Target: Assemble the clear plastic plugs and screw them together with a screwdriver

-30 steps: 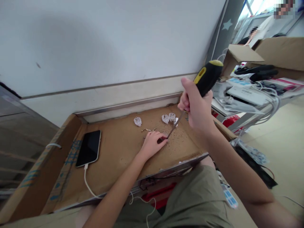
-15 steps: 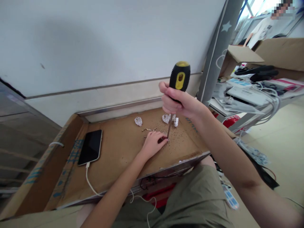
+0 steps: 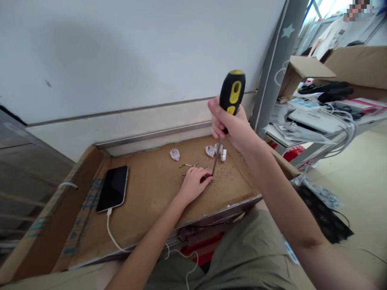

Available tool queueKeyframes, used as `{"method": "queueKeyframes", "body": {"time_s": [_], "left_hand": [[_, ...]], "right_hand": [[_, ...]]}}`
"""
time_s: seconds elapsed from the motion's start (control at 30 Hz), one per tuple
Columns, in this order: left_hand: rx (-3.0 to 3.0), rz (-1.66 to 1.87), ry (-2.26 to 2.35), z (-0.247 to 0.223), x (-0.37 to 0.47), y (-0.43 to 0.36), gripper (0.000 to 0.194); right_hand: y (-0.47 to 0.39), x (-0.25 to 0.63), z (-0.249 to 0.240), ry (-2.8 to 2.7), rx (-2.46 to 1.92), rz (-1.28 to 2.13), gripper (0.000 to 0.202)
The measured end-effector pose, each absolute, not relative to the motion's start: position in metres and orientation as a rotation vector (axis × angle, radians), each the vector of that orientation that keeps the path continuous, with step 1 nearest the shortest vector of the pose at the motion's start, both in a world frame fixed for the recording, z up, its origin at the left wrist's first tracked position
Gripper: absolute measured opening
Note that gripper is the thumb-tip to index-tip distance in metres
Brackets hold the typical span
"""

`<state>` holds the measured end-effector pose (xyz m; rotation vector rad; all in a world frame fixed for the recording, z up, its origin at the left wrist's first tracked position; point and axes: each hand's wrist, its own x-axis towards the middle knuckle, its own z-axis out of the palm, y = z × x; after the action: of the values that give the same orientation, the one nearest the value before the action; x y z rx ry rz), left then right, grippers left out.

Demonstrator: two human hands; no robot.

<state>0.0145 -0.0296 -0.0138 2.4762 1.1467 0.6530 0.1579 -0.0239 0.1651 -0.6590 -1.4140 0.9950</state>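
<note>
A black and yellow screwdriver (image 3: 232, 92) stands nearly upright, its handle in my closed right hand (image 3: 228, 121). Its metal shaft runs down to the fingertips of my left hand (image 3: 195, 183), which rests on the cardboard sheet (image 3: 145, 185). The left fingers are curled and pinched round something small at the shaft's tip, too hidden to make out. Small metal pins (image 3: 189, 165) lie just behind that hand. Clear plug-like pieces (image 3: 209, 150) sit behind the shaft, beside a white block (image 3: 223, 155); another clear piece (image 3: 174, 154) lies farther left. Dark specks dot the cardboard.
A phone (image 3: 113, 188) with a white cable lies at the left. Raised cardboard edges (image 3: 45, 225) bound the work surface. At the right, a grey post (image 3: 273, 60) and a shelf hold an open box (image 3: 356, 66) and cables. A person (image 3: 331, 38) stands behind.
My right hand has turned on the screwdriver, and the handle now leans a little more to the right and sits slightly higher. The left hand keeps its place at the tip.
</note>
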Motion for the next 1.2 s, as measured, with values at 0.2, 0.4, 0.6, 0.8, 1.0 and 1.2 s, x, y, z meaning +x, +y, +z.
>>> {"method": "queueKeyframes", "body": {"time_s": [0.2,0.4,0.6,0.8,1.0,1.2], "left_hand": [[2.453,0.634,1.160,-0.014,0.014,-0.029,0.015],[2.464,0.662,1.138,-0.013,0.015,-0.030,0.016],[2.461,0.634,1.166,-0.014,0.015,-0.030,0.015],[2.459,0.626,1.171,-0.012,0.015,-0.028,0.016],[2.469,0.643,1.165,-0.015,0.018,-0.031,0.015],[2.363,0.481,1.051,0.007,0.008,-0.015,0.018]], "right_hand": [[-0.001,0.176,0.164,-1.721,-0.190,1.594,0.060],[-0.014,0.170,0.162,-1.687,-0.169,1.578,0.061],[-0.018,0.170,0.157,-1.548,-0.397,1.324,0.057],[-0.026,0.179,0.170,-1.566,-0.841,0.789,0.038],[-0.047,0.181,0.190,-1.624,-0.868,0.381,0.057],[-0.047,0.194,0.201,-1.810,-0.989,-0.021,0.028]]}}
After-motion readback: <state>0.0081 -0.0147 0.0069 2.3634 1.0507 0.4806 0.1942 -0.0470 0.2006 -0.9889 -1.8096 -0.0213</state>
